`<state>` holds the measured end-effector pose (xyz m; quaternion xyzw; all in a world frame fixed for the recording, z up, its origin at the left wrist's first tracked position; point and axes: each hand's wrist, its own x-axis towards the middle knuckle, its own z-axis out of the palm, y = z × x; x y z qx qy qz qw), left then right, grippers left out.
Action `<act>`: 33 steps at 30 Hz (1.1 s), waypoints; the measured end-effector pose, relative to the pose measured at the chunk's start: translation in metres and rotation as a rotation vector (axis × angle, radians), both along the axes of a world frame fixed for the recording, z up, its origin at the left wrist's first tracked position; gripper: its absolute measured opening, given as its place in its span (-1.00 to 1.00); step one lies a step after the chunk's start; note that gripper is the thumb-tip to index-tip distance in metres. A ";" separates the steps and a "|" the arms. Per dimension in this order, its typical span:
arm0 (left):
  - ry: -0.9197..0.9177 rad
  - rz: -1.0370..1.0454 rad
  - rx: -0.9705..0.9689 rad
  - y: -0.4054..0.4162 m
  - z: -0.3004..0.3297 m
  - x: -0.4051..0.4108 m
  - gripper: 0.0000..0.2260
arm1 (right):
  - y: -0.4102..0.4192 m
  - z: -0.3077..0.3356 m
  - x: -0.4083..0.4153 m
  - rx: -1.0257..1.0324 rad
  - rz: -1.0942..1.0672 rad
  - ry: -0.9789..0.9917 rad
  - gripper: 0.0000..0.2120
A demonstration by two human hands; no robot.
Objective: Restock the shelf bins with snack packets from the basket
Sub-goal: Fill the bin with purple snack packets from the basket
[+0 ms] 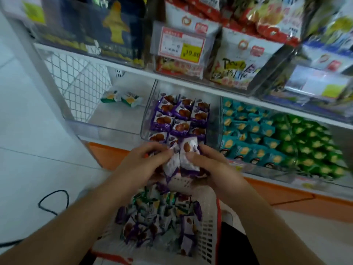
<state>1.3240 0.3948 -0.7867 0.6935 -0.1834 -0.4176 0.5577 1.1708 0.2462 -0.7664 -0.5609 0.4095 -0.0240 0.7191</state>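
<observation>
Nearest, a white perforated plastic basket with red trim (207, 234) holds a loose heap of small purple-and-white snack packets printed with brown round pastries (152, 222). Above its far rim, the left hand (147, 161) and right hand (212, 165) each curl their grip around a bunch of purple-and-white packets (186, 155), thumbs pressed on the white faces. Beyond, at the lower shelf's front edge, a clear plastic bin (150, 104) contains matching packets in neat rows.
</observation>
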 end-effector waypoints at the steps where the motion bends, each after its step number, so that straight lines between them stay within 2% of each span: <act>1: -0.018 -0.005 -0.044 -0.008 0.012 0.002 -0.89 | -0.003 0.009 0.002 -0.006 -0.038 -0.047 -0.34; 4: -0.064 -0.017 -0.111 -0.036 0.036 0.011 -0.89 | -0.021 0.024 0.014 -0.035 -0.135 -0.170 -0.30; 6: -0.090 -0.002 -0.102 -0.054 0.036 0.020 -0.84 | -0.035 0.022 0.028 -0.096 -0.160 -0.163 -0.33; 8: -0.127 0.033 -0.074 -0.066 0.028 0.029 -0.87 | -0.047 0.015 0.042 -0.156 -0.164 -0.133 -0.28; 13: -0.564 -0.005 0.095 -0.080 -0.002 0.048 -0.82 | -0.069 -0.020 0.066 -0.227 -0.119 -0.097 -0.32; 15: -0.647 -0.053 0.166 -0.085 -0.006 0.052 -0.80 | -0.075 -0.027 0.069 -0.328 -0.032 -0.028 -0.44; 17: -0.788 -0.135 0.253 -0.090 -0.013 0.058 -0.79 | -0.082 -0.034 0.074 -0.519 0.065 0.057 -0.72; 18: -0.861 -0.197 0.302 -0.093 -0.019 0.062 -0.78 | -0.083 -0.037 0.077 -0.612 0.114 0.097 -0.79; 20: -0.938 -0.313 0.409 -0.099 -0.027 0.065 -0.75 | -0.081 -0.045 0.083 -0.764 0.198 0.148 -0.78; 24: -0.954 -0.411 0.537 -0.107 -0.036 0.065 -0.72 | -0.080 -0.065 0.089 -0.814 0.280 0.257 -0.68; 27: -0.863 -0.403 0.510 -0.110 -0.046 0.068 -0.71 | -0.088 -0.064 0.089 -0.799 0.306 0.272 -0.61; 31: -0.703 -0.383 0.468 -0.106 -0.053 0.074 -0.68 | -0.099 -0.045 0.090 -0.598 0.084 0.194 -0.67; 33: -0.706 -0.410 0.444 -0.103 -0.052 0.074 -0.66 | -0.103 -0.036 0.090 -0.423 -0.057 0.089 -0.71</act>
